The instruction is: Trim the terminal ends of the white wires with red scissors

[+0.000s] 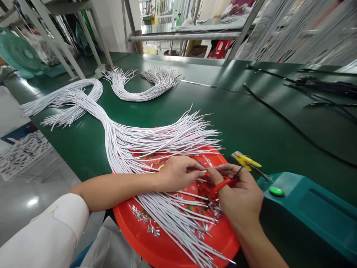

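My left hand (180, 174) pinches a thin white wire, its tip just beyond the fingertips. Almost touching it, my right hand (241, 195) is closed around a red-handled tool (217, 189), perhaps scissors or pliers; its working end is mostly hidden. My right thumb and forefinger meet at the wire's tip, and whatever they pinch there is too small to make out. Under both hands lies a round red tray (126, 230) with a printed pattern. Bundles of white wires (156, 137) fan across it, and small shiny metal pieces (139, 214) are scattered on it.
Right of the tray stands a teal machine (312, 212) with a green button (276, 191) and a yellow-handled tool (245, 160) beside it. More wire bundles (139, 97) and a black cable (292, 130) lie on the green table (212, 100). A teal fan (19, 52) stands back left.
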